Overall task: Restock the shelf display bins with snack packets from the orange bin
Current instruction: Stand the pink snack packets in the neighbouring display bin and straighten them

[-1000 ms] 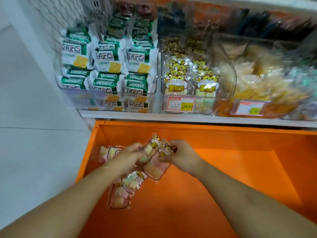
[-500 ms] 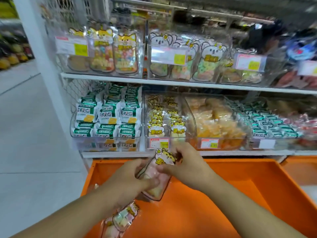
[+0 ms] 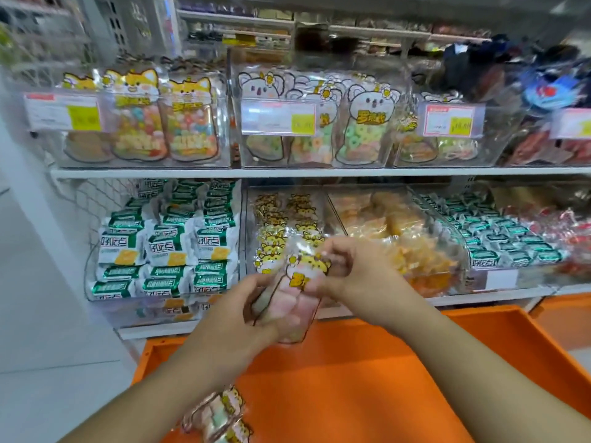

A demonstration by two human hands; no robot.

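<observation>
I hold a clear snack packet [image 3: 295,290] with a yellow cartoon-animal top and pastel candies, raised in front of the lower shelf. My left hand [image 3: 236,314] grips its lower part from the left. My right hand [image 3: 350,273] pinches its top edge. Just behind it stands the clear display bin [image 3: 252,219] holding several matching yellow-animal packets. Below lies the orange bin [image 3: 367,378], with a few more candy packets [image 3: 220,414] at its near left.
Green-and-white cracker packs [image 3: 166,247] fill the bin to the left. A bin of orange snacks [image 3: 393,231] sits to the right, then more green packs [image 3: 499,238]. The upper shelf [image 3: 287,172] carries bins of animal-shaped candy bags with price tags.
Both hands have lifted the packet out of the orange bin and up to the lower shelf's animal-packet bin. My view has tilted upward, showing the upper shelf.
</observation>
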